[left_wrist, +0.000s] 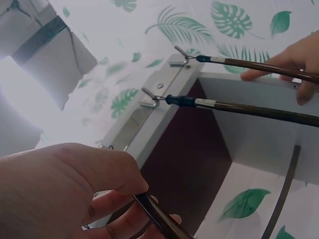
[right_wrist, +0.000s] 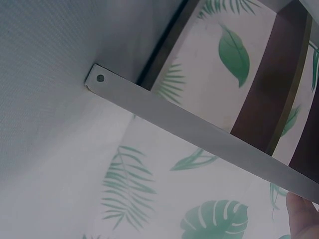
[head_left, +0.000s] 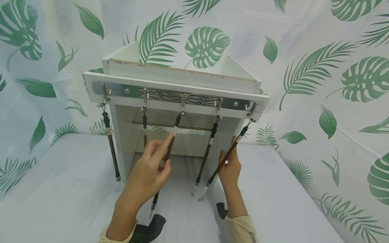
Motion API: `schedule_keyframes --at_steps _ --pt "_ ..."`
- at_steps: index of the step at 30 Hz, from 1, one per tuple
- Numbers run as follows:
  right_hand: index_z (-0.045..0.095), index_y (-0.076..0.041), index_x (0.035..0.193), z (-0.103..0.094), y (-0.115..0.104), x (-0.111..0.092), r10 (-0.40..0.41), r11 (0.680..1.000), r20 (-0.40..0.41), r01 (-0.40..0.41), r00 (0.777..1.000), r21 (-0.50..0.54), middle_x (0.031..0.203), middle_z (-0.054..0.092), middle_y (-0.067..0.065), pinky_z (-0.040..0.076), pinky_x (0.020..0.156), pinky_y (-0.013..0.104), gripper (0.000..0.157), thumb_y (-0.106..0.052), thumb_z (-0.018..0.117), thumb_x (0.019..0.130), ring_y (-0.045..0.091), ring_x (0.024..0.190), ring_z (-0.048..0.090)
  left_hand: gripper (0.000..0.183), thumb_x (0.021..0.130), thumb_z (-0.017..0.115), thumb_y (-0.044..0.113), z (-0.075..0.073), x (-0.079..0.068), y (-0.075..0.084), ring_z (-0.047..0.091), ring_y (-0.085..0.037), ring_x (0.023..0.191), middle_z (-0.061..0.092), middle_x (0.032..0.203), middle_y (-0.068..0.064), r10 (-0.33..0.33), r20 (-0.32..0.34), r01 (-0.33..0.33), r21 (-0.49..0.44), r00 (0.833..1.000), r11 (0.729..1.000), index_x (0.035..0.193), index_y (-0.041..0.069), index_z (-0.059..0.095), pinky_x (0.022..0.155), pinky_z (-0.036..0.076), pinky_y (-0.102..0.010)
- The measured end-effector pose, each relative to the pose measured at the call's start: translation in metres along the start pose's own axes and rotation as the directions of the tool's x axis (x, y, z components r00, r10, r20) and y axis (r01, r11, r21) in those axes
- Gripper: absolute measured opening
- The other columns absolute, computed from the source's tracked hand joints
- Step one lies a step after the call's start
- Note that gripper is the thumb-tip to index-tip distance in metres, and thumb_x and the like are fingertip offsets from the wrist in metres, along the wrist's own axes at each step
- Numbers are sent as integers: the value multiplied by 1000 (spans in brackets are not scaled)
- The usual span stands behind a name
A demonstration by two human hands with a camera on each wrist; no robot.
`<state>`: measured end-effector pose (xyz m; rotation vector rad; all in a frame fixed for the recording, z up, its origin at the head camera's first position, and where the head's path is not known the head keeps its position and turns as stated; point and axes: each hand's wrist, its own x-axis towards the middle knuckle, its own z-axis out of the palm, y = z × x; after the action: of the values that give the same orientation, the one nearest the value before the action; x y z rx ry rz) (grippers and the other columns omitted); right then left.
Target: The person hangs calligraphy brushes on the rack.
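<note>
A white cabinet frame [head_left: 182,75] carries a metal hook rail [head_left: 123,90] along its front edge. Several calligraphy brushes with dark handles and pale tips hang there by cord loops. My left hand [head_left: 149,168] pinches the middle brush [head_left: 176,127] by its handle, the index finger lying along it; its loop is on the middle hook [head_left: 183,103]. Behind the rightmost brush [head_left: 224,158], my right hand [head_left: 230,170] grips the edge of the cabinet's right side panel [left_wrist: 259,102], fingers on both faces. Another brush [head_left: 207,153] hangs between the hands.
On the left hang a far-left brush [head_left: 111,145] and a second brush [head_left: 144,123], partly behind my left hand. The cabinet stands on a white cloth-covered table [head_left: 60,168], before a leaf-patterned backdrop [head_left: 304,67]. A brown-edged shelf [head_left: 170,123] crosses inside it.
</note>
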<state>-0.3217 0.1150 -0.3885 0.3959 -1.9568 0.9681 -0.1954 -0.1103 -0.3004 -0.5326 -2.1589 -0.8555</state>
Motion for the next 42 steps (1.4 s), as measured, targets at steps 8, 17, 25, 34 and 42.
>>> schedule_keyframes --at_steps 8,17,25,34,42 --pt "30 -9 142 0 0 0 -3 1000 -11 3 1000 0 125 53 25 53 71 50 62 2 54 86 39 83 64 68 75 58 -12 2 0 -1 47 -8 65 48 105 -14 -4 -7 4 5 1000 1000 138 4 38 52 47 -16" --pt "30 -10 143 0 -1 -1 20 1000 3 -20 1000 -6 130 50 23 52 77 51 62 1 54 87 41 96 61 66 77 57 -10 3 1 -3 47 -11 61 48 106 -15 -49 27 49 16 998 999 138 5 38 51 44 -16" --pt "30 -9 143 0 -1 0 17 1000 0 -17 1000 -11 128 51 24 52 73 51 61 0 54 87 39 83 63 66 78 57 -9 4 1 -7 50 -14 67 49 105 -15 -102 72 101 9 992 995 139 8 37 53 46 -18" --pt "31 -7 142 2 2 0 -39 999 -30 39 999 -21 128 50 25 53 69 50 61 4 52 86 38 80 63 66 79 57 -8 12 1 -13 57 -16 79 50 104 -13 -119 93 120 -8 989 993 138 10 35 58 52 -21" --pt "31 -7 142 2 2 1 -32 999 -22 32 999 -16 129 50 23 53 70 49 61 2 54 86 37 79 63 64 78 57 -9 27 2 -26 57 -17 78 53 96 -12 -46 23 47 -49 999 998 136 6 36 62 53 -22"
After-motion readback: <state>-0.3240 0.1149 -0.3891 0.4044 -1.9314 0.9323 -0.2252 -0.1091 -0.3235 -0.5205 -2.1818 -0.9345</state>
